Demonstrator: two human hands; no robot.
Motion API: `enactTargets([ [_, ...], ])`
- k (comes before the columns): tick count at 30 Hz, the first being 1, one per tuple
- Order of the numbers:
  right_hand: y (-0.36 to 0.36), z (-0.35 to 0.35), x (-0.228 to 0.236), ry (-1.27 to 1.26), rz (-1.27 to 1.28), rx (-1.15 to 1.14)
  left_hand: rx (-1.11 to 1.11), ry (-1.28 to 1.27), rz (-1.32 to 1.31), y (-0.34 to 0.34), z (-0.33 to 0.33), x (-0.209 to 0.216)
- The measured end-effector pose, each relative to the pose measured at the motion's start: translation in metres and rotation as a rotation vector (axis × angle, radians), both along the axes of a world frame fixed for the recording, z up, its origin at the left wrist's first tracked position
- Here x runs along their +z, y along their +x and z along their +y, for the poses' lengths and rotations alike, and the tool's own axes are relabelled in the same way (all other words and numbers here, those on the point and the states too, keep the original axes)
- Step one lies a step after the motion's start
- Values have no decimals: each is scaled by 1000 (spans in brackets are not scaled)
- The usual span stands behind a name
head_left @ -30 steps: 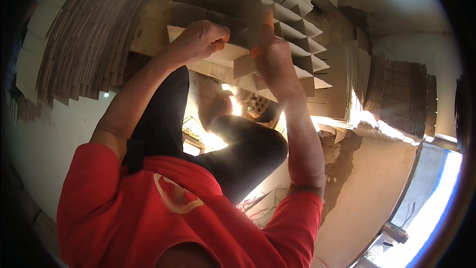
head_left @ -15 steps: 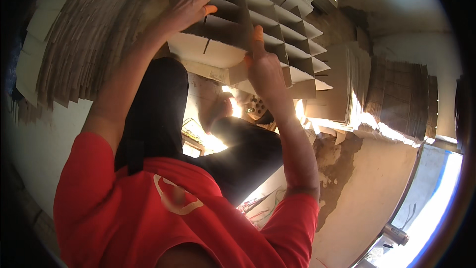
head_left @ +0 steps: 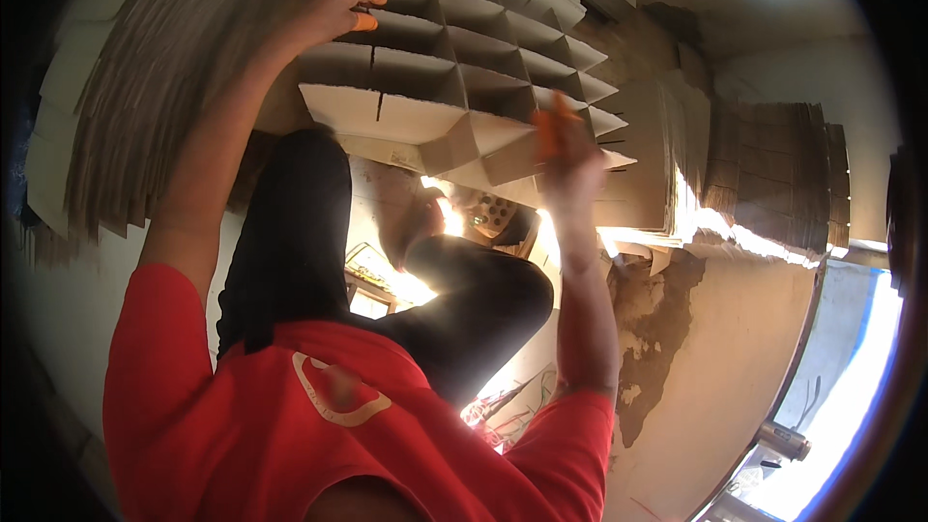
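Note:
A grid of interlocking slotted cardboard dividers point(head_left: 406, 118) lies in front of me, above my knees. My left hand point(head_left: 324, 17) is at its left end, fingers bent around the upper edge of one strip. Orange coverings show on its fingertips. Over the grid's right-hand near part is my right hand point(head_left: 572, 159), blurred by motion, also with orange at the fingers; whether it touches the cardboard cannot be made out. Several cross strips pass through the long ones, forming open cells. Two long strips show unfilled slots toward the left.
Stacked cardboard strips point(head_left: 159, 87) stand at the left. More cardboard pieces point(head_left: 633, 174) and a brown stack point(head_left: 768, 169) are at the right. My bent legs point(head_left: 290, 222) are below the grid. A stained wall point(head_left: 735, 348) is at the lower right.
My right hand has left the cross strip it was on and moved right and down. That strip now sits lower, about level with the others. My left hand and the grid have shifted left.

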State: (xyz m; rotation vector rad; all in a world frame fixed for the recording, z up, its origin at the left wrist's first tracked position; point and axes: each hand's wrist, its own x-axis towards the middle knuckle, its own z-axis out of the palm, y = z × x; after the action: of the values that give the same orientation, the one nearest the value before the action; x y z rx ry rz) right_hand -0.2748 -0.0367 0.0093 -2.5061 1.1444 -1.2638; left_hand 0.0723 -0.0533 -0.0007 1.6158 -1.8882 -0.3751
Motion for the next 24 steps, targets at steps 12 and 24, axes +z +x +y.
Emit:
enactTargets([
  [12,-203,-22,-11,186,621,-704,-487,757,-663,-19,-101,-9],
  [24,-184,-32,-19,168,763,-786,-370,889,-35,5,-98,-14],
])
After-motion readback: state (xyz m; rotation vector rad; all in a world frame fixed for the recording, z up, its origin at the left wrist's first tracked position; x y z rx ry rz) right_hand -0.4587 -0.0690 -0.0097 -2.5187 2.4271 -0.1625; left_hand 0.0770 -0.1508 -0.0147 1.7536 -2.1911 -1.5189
